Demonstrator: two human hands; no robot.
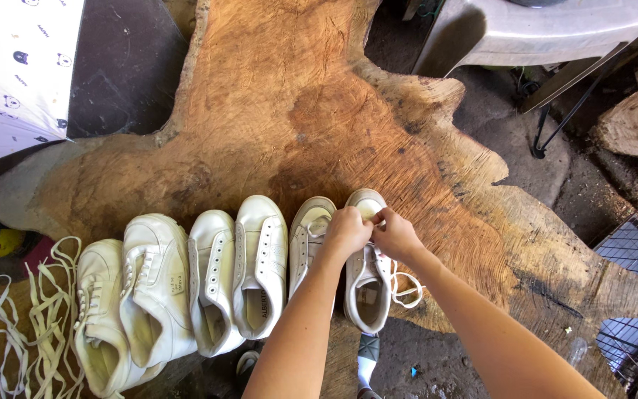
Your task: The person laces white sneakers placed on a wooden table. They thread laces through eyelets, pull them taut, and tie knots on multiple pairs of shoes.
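Where the bench (275, 96) runs along its near edge, you have loose laces (31, 310) at the far left, then five white shoes (208, 281) in a row. Your left hand (346, 230) is closed, fingers pinching a lace over the rightmost shoe (367, 288). Your right hand (395, 235) touches it, fingers pinched on the same lace near the toe. A lace loop (406, 290) trails off that shoe's right side.

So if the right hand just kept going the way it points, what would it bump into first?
The right hand points left, knuckles already against the left hand above the rightmost white shoe. So it would meet the left hand first, then probably the neighbouring shoe, though depth is unclear.
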